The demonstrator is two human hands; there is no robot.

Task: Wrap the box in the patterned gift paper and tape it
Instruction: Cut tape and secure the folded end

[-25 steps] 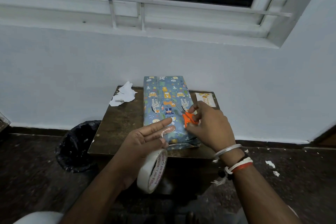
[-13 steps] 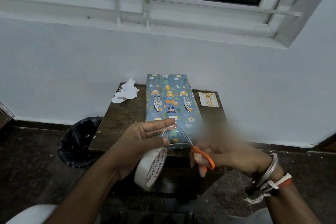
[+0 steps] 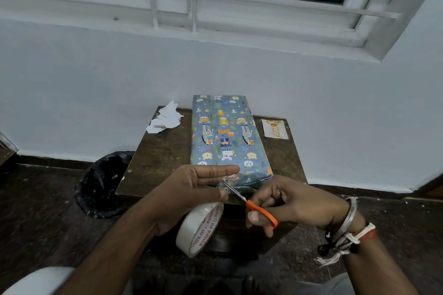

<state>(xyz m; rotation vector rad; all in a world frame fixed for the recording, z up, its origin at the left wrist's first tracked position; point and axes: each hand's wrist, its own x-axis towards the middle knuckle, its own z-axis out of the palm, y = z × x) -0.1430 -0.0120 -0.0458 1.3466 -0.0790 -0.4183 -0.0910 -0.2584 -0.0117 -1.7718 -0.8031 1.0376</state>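
Box wrapping, tape-cutting step. Nearest the viewer, the roll hangs below the left hand, which holds it. A short clear strip is stretched between the extended index finger and the thumb; how the lower fingers sit in the roll is hidden. To its right, the right hand grips the scissors, fingers curled through the orange loops, blade tips at the strip just beside the left thumb. Beyond both hands lies the box, already covered in patterned paper, lengthwise on the table, its near end just behind the left fingertips. The folds at that end are partly hidden. Farther off, left of the left hand, are torn scraps; right of the right hand, a card. A bin stands on the floor outside the left hand. For a clean cut, the strip is best kept taut and untwisted, with the blades square across it, close to the roll, clear of the thumb, and closed in one stroke. The free end is best kept on the index finger, ready for the near fold.
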